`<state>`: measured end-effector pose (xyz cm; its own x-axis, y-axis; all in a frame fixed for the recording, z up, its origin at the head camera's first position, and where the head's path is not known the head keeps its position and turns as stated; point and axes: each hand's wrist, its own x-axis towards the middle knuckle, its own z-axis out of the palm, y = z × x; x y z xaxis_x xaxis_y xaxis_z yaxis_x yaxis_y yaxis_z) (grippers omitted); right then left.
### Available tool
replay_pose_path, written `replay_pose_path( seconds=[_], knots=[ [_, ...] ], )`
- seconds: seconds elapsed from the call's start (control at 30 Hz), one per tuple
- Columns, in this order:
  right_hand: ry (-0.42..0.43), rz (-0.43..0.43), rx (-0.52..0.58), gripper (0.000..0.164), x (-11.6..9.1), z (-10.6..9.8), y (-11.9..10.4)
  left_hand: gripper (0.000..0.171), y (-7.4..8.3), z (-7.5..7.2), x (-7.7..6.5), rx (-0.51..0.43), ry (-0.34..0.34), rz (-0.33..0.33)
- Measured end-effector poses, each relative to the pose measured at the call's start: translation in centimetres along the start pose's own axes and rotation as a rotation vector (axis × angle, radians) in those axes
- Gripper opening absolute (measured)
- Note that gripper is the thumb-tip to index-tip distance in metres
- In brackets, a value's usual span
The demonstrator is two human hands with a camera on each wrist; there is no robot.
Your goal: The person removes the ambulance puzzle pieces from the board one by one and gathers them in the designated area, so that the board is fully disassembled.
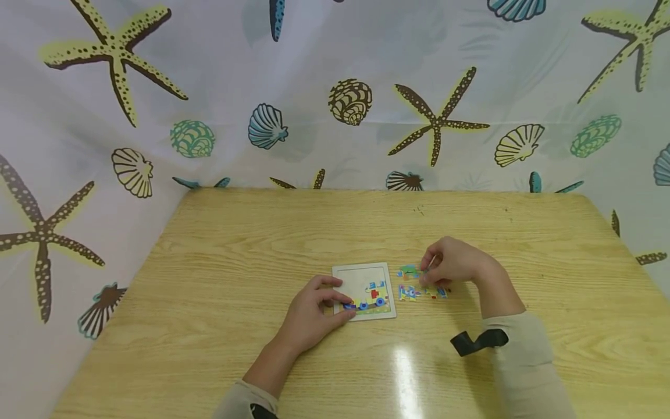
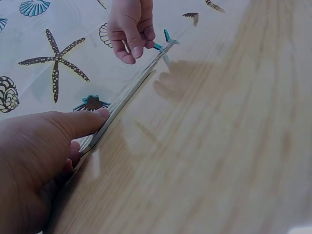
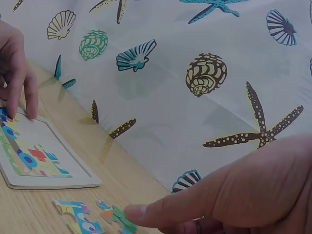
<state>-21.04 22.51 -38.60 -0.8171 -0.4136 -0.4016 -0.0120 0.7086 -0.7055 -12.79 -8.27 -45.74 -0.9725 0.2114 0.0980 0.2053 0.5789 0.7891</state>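
Observation:
A square jigsaw puzzle board (image 1: 364, 273) with a pale frame lies on the table, its lower part filled with a colourful vehicle picture. My left hand (image 1: 314, 311) rests at its left side, fingers and thumb on the board; in the left wrist view the thumb (image 2: 90, 122) lies along the frame's edge. Right of the board are several loose puzzle pieces (image 1: 408, 293). Over them, my right hand (image 1: 452, 262) has thumb and index bent in a pinch at a puzzle piece, mostly hidden by the fingers. The right wrist view shows the right thumb (image 3: 170, 209) beside a green piece (image 3: 122, 219).
The wooden table (image 1: 262, 233) extends around the board. Behind it and along the sides hangs a white cloth (image 1: 314, 70) printed with starfish and shells. A black strap (image 1: 478, 341) hangs loose at the right sleeve.

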Motion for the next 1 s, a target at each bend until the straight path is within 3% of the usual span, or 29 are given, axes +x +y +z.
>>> replay_pose_path(
  seconds=[0.37, 0.63, 1.0],
  knots=[
    [-0.052, -0.111, 0.100, 0.019, 1.3, 2.0, -0.9, 0.013, 0.2, -0.1, 0.0, 0.004, 0.001, -0.003],
    [-0.105, -0.198, 0.081, 0.019, 2.0, 3.7, -2.1, 0.013, -0.1, 0.0, 0.1, -0.006, -0.007, -0.005],
    [-0.023, -0.109, -0.039, 0.028, 2.1, 5.6, -3.7, 0.013, -0.1, -0.1, 0.0, 0.004, -0.012, 0.006]
  ],
)
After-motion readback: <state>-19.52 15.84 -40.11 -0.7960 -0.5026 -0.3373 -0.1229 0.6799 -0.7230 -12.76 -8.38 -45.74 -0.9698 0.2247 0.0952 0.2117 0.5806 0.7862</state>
